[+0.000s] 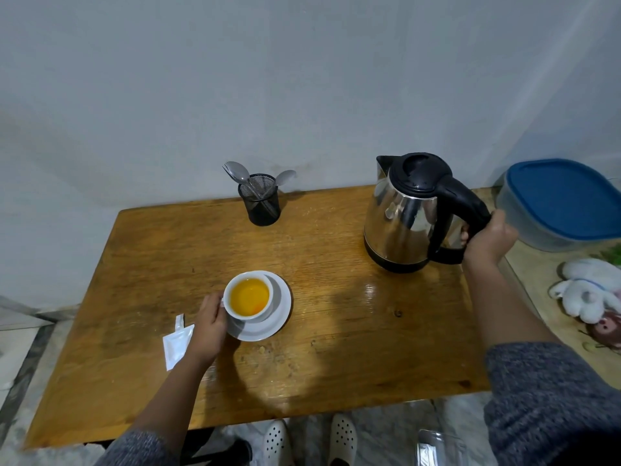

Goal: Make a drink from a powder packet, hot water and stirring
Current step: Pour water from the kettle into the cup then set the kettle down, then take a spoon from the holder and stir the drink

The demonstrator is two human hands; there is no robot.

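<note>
Gripping kettle [408, 213] near table edge [484, 331]

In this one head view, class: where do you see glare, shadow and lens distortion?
Head view: glare on the table below the kettle; reflections on the kettle's steel; a soft shadow right of the cup; the wide lens bends the table's edges; the blue-lidded box looks stretched.

Both arms reached forward, grey sleeves pushed up the forearms. The left hand [211, 322] lay curled, palm down, fingers wrapped around what it gripped. The right hand [489, 242] stretched farther out, fist clenched, knuckles upward, wrist straight.
</note>
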